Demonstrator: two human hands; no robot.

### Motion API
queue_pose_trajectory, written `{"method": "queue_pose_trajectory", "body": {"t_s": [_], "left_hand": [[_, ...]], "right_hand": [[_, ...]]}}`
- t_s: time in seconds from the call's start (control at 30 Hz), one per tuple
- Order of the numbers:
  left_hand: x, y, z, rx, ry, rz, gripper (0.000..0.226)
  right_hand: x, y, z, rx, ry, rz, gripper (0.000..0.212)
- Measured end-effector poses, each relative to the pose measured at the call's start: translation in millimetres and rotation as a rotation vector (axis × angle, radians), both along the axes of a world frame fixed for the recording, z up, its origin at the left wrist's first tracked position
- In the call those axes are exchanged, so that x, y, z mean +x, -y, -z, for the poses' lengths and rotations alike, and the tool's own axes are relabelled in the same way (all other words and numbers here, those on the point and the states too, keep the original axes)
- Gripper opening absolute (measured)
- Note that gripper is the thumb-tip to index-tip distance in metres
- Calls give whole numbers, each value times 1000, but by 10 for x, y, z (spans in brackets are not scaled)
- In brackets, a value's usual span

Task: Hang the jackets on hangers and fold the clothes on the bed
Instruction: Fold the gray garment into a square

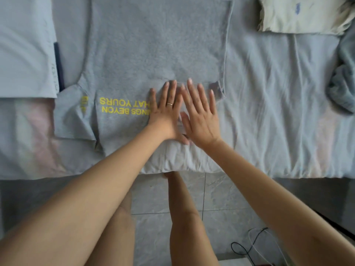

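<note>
Both hands, left (pixel 166 110) and right (pixel 199 116), press flat-fingered on the shirt (pixel 153 45); smoothing outward should flatten the fold.

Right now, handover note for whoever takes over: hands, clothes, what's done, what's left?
Left hand: open, flat on the T-shirt, no grip.
Right hand: open, flat on the same shirt, beside the left.
The T-shirt lies spread on the bed, print up. The side by the right hand looks folded in, and the other sleeve is out.
Done: pale-blue piece and cream piece lie folded.
Left: finish this shirt, then fold the crumpled garment at the right edge. No jackets or hangers in view.
</note>
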State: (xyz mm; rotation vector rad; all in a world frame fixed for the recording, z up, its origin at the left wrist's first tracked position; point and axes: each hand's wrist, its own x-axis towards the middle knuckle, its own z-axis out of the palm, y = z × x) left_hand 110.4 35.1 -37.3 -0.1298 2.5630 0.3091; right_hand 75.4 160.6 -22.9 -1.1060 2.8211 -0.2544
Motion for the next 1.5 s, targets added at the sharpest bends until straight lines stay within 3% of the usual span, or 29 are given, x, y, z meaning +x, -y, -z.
{"method": "queue_pose_trajectory", "body": {"t_s": [0.07,0.17,0.27,0.33,0.5,0.63,0.73,0.83,0.93,1.0,1.07,1.17,1.23,1.33,1.4,1.5], "left_hand": [[74,126,-73,80,22,17,155],[284,505,-268,204,22,-184,151],[663,1082,-350,139,-179,-497,118],[941,1448,-347,107,-292,-726,97],[1395,1921,-182,170,-353,-912,69],[1523,1999,-113,511,-242,-1180,60],[1555,2027,-163,634,-155,-1192,26],[1516,2015,-285,786,-218,-1377,5],[1444,2048,-421,1009,-313,-1553,10],[1333,2029,-530,1054,-351,-1430,17],[1167,1938,-641,1085,-371,-1207,27],[921,1725,-733,1140,-200,-757,20],[817,1655,-709,1076,-174,-668,14],[684,1739,-548,762,-410,-606,32],[567,1860,-427,582,-471,-426,40],[382,1988,-285,336,-378,-105,47]], "right_hand": [[259,-53,51,24,71,112,57],[560,-58,66,-11,176,231,56],[864,99,138,77,256,139,57],[993,220,159,95,259,192,59],[1072,743,1,-266,247,249,40],[1047,1297,-80,-398,335,241,36],[991,1668,-93,-435,552,232,45],[944,1934,-40,-420,717,271,45],[906,2066,19,-418,913,400,49],[863,2103,-3,-512,1134,544,48],[789,2090,-85,-647,1362,684,33],[678,1866,-144,-1082,1678,934,46],[654,1685,-118,-1221,1534,1201,47],[708,1475,-54,-1105,1067,1418,26],[749,1371,-29,-947,755,1279,16],[832,1316,-19,-601,615,826,21]]}}
